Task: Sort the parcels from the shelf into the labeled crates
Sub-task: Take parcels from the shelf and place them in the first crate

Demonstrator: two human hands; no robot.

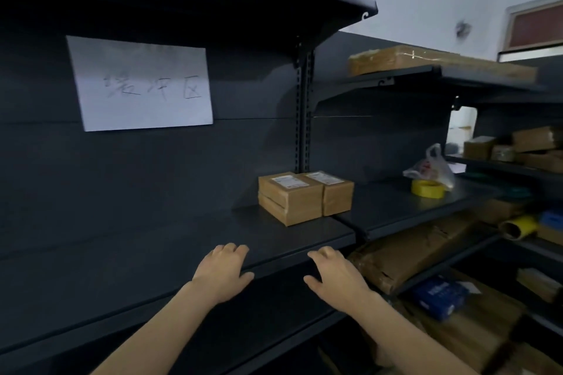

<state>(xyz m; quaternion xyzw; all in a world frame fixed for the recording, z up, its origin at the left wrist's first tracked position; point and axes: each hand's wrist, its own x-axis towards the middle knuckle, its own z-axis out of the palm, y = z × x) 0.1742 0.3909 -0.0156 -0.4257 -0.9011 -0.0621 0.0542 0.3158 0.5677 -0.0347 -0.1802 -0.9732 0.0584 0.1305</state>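
From the front lip of the shelf [182, 248], where the left hand [221, 272] and right hand [336, 275] lie with fingers loosely bent, bare dark board runs straight back to the parcels [292, 201], an open path. The parcels sit pressed together at the board's right end, in front of the slotted upright [304, 119]; their front, top and left faces stand free. To their left the board lies open along the back panel. The upper shelf [243, 3] juts out overhead, leaving tall room above the boxes. On the neighbouring board, a yellow tape roll [427, 188] and a plastic bag [432, 166] stand well apart from them.
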